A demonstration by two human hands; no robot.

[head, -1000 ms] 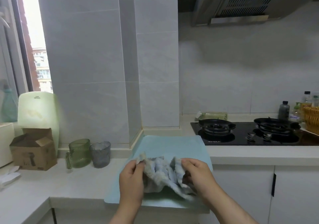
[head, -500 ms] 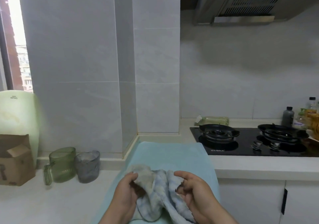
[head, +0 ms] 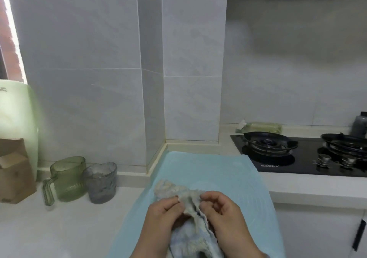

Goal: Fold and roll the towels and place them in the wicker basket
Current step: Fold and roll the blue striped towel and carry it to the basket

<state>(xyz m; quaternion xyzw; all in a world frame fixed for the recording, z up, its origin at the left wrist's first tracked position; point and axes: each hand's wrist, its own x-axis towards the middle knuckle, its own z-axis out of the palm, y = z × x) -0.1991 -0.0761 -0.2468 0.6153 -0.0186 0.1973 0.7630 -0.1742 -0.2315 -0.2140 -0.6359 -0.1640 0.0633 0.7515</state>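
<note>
A crumpled pale blue-grey towel (head: 178, 193) is bunched over the light blue mat (head: 218, 174) at the counter's front. My left hand (head: 161, 217) pinches its upper edge from the left. My right hand (head: 222, 212) grips the same edge from the right, fingers curled into the cloth. The two hands are close together, and the rest of the towel hangs down between my wrists toward the bottom of the view. The wicker basket is out of view.
A green glass jug (head: 66, 179) and a grey glass cup (head: 101, 182) stand left of the mat, with a cardboard box (head: 14, 174) and a pale green appliance (head: 17, 118) beyond. A black gas hob (head: 297, 154) lies at right, a dark bottle (head: 360, 124) behind it.
The view has swung left and down, so the basket and most bottles at right have left the frame. My hands have drawn closer together and bunched the towel's top edge between them.
</note>
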